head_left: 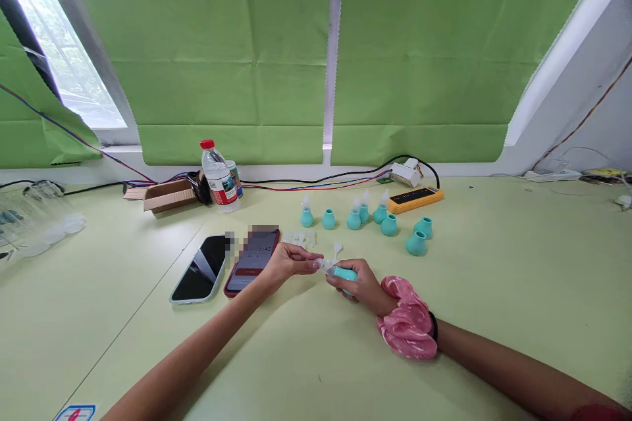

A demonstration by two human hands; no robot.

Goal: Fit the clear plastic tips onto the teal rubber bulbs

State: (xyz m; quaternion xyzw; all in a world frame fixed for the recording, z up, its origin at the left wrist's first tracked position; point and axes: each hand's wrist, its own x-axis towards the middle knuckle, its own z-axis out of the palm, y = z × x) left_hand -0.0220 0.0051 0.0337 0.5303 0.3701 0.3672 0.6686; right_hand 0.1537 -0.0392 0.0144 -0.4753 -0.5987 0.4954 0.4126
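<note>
Right hand (363, 284): grip closed round a teal bulb (344, 273), held just above the bench (494, 302), near its middle. Left hand (291, 261): fingertips pinched narrow on a clear tip (323, 264) at the bulb's mouth; tip and bulb touched. Step in hand, by judgement: seating the tip into the bulb. Next move would call for a straight push while the right hand steadied the bulb.

Pink scrunchie (407, 319) on the right wrist. Loose clear tips (299, 238) just beyond the hands. Further back, a cluster of bulbs (365, 220), some tipped, some bare. Two phones (227, 266) to the left. Bottle (218, 177), cardboard box (165, 196) and orange power strip (415, 198) along the far edge.
</note>
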